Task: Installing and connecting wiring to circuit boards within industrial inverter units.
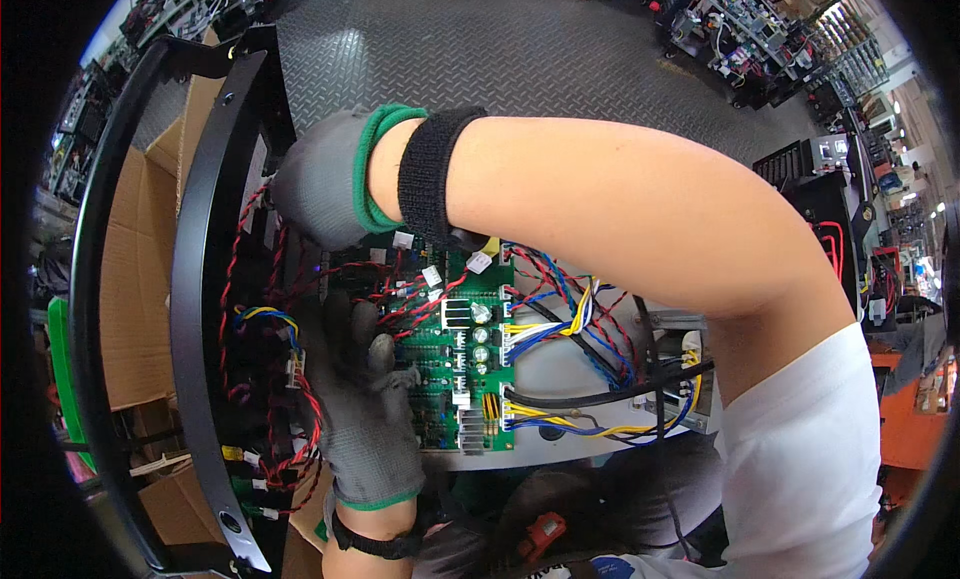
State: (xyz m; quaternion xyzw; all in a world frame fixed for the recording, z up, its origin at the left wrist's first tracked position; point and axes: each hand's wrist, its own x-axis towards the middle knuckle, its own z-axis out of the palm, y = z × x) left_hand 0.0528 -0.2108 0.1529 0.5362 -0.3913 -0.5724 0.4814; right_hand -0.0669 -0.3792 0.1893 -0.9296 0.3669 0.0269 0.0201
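Observation:
My right hand, in a grey glove with a green cuff, reaches across from the right. It is over the far left part of the open device, and its fingers are hidden behind the back of the hand. Below it, my left hand, gloved the same way, lies along the left side of a green circuit board. Its fingers are bent in among the wires, and whatever they pinch is too dark to make out. Red-and-black twisted wires with white plugs run beside my left hand.
A black metal panel with a handle borders the device on the left, with cardboard behind it. Blue, yellow and white cable bundles leave the board's right side. Carts of electronics stand on the patterned floor beyond.

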